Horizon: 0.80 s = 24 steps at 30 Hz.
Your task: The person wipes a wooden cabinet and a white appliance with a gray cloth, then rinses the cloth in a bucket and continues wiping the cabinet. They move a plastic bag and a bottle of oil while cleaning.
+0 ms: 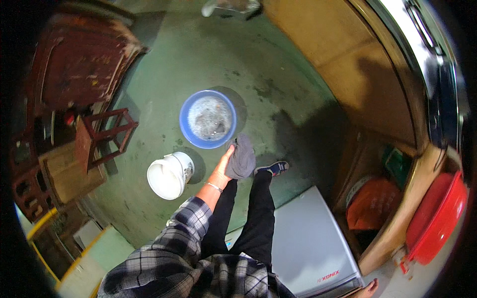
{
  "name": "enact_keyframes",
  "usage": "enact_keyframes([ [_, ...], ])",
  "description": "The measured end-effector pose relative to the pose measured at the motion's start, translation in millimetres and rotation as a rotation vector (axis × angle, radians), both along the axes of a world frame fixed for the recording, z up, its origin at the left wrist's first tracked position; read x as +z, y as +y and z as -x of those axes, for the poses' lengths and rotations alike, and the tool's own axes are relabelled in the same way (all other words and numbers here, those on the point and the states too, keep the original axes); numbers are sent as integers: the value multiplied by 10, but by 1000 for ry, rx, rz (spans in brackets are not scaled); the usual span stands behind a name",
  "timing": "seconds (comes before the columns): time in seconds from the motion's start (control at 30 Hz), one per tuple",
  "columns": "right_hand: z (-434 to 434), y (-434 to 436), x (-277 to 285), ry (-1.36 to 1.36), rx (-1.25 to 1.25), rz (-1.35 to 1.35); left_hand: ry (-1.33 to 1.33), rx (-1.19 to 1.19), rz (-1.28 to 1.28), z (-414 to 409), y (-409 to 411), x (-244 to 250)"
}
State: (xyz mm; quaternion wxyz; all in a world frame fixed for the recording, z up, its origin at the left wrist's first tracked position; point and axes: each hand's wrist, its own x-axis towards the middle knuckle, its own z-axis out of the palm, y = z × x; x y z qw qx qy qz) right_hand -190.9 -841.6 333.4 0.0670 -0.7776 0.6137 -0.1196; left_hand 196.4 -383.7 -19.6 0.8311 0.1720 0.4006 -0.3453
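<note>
My left hand (223, 172) is closed around a bunched grey cloth (241, 158), thumb along its near side. The cloth is just off the near right rim of a blue round basin (185, 126). Foamy water (208, 111) fills the basin, and a darker patch shows in it, too unclear to name. My right hand (369, 288) is only partly in view at the bottom right, by the corner of a grey-white XINGX appliance (309, 234). Its fingers are mostly hidden, so its grip does not show. A white plastic bucket (188, 165) stands left of my left hand.
A dark red wooden stool frame (108, 134) lies on its side at left, below an old red wooden cabinet (82, 59). At right are a wooden cabinet (335, 41), an orange-red sack (372, 205) and a red basin (436, 219). Dark stains mark the green floor (179, 63).
</note>
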Motion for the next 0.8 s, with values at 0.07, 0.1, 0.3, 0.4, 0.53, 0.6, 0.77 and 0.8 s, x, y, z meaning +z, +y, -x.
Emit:
enact_keyframes([
  [0.07,-704,23,-223,-62,127,21,20,-14,-242,-7,77,67],
  [0.1,-896,-27,-364,2,493,142,32,39,-279,22,218,-56],
  [0.3,-2652,1082,-1136,41,1087,-261,292,80,-672,-421,805,-294],
  [0.4,-3103,1539,-1238,71,1164,-505,257,83,-744,-342,1210,-553],
  [0.53,-3461,1769,-1328,132,1130,-697,264,267,-821,-194,1469,-475],
  [0.6,-3613,1916,-1416,103,1080,-813,162,388,-796,-122,1694,-378],
  [0.77,-3829,2263,-1661,161,998,-1061,-1,738,-521,133,2160,593],
  [0.8,-3855,2371,-1650,142,985,-1129,-98,768,-462,297,2257,828],
])
